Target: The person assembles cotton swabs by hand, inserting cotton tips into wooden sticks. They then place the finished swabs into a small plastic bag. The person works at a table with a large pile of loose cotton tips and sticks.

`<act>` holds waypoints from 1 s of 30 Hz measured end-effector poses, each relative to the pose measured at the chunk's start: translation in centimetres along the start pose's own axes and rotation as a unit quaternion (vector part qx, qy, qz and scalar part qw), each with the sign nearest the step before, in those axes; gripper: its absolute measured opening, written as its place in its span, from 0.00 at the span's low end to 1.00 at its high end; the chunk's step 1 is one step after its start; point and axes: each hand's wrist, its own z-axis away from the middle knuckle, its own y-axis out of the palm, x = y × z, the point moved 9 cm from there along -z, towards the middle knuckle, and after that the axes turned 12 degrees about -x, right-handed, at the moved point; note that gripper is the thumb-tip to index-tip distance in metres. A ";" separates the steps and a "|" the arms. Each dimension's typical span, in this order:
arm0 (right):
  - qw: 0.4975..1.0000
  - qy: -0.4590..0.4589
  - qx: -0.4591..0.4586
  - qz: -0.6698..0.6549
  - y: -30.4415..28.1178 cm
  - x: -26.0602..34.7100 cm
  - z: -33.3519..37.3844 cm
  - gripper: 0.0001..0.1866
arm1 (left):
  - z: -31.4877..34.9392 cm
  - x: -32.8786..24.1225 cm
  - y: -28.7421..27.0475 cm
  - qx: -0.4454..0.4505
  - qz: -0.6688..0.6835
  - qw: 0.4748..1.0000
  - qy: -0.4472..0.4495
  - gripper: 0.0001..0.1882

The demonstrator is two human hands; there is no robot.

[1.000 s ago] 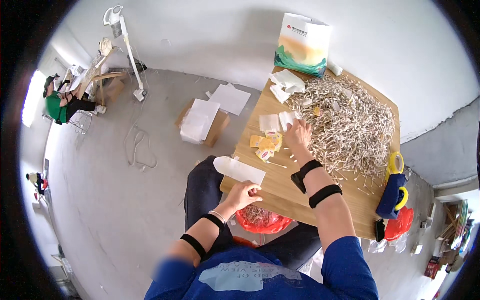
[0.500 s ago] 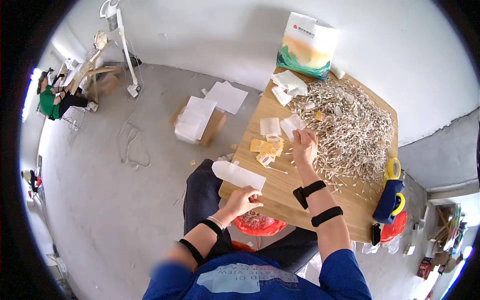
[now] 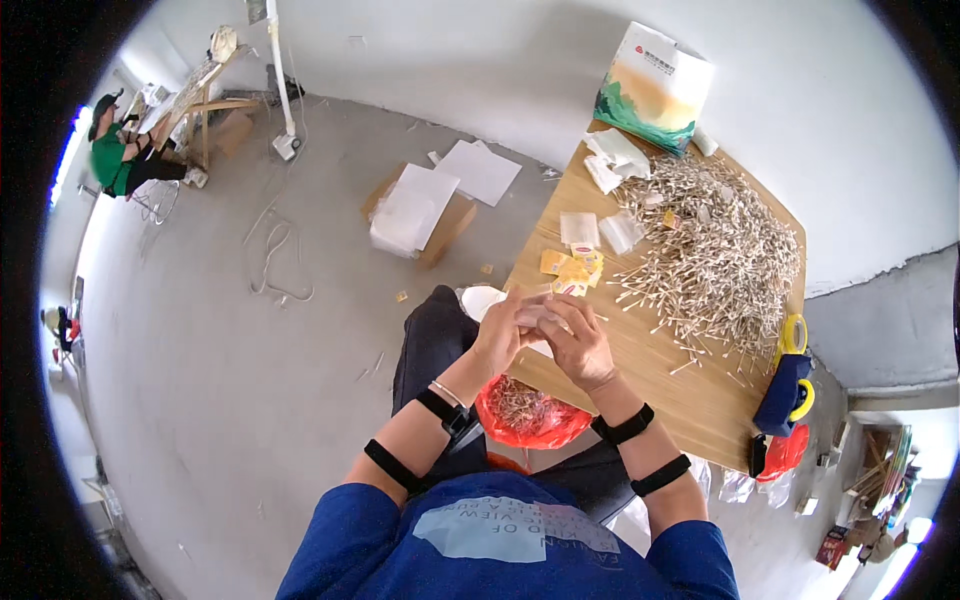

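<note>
Above the near left edge of the wooden table [image 3: 640, 370], my left hand [image 3: 497, 338] and my right hand [image 3: 580, 345] meet. Their closed fingers grip what looks like a small clear plastic bag [image 3: 533, 314], partly hidden by them. Beneath my hands lies a white paper piece [image 3: 482, 300], mostly covered. Just beyond are several small yellow printed cards [image 3: 573, 268]. Two flat translucent bags, a left one [image 3: 578, 228] and a right one [image 3: 622, 233], rest behind the cards. A large heap of cotton swabs [image 3: 725, 255] spreads over the right of the table.
A printed paper bag [image 3: 655, 85] stands at the table's back, near white tissue-like packets [image 3: 617, 155]. Yellow tape rolls [image 3: 795, 335] and a dark blue case [image 3: 782, 398] sit at the right edge. A red bag of swabs [image 3: 530, 415] is below the table. Another person [image 3: 125, 160] sits far left.
My right hand has come back from beside the swab heap to meet my left hand, which has moved up and right. Both now hold the small bag. The view has shifted slightly.
</note>
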 end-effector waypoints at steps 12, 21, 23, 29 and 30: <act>0.918 0.341 0.029 -0.199 6.3 -3.3 -3.6 0.15 | 3.0 -8.5 -3.6 -0.055 -0.127 0.967 0.215 0.16; 0.944 0.254 0.066 -0.201 8.6 -1.6 -6.3 0.04 | 4.4 -11.8 -5.9 -0.137 -0.375 0.855 0.330 0.23; 0.940 0.266 0.050 -0.207 8.9 -2.2 -6.3 0.03 | 5.0 -12.8 -6.2 -0.185 -0.410 0.810 0.377 0.23; 0.929 0.290 0.053 -0.225 9.9 -2.9 -6.1 0.03 | 4.7 -12.6 -8.5 -0.259 -0.335 0.814 0.397 0.13; 0.928 0.288 0.054 -0.228 10.0 -2.8 -6.1 0.03 | 4.6 -12.7 -8.9 -0.267 -0.322 0.814 0.404 0.10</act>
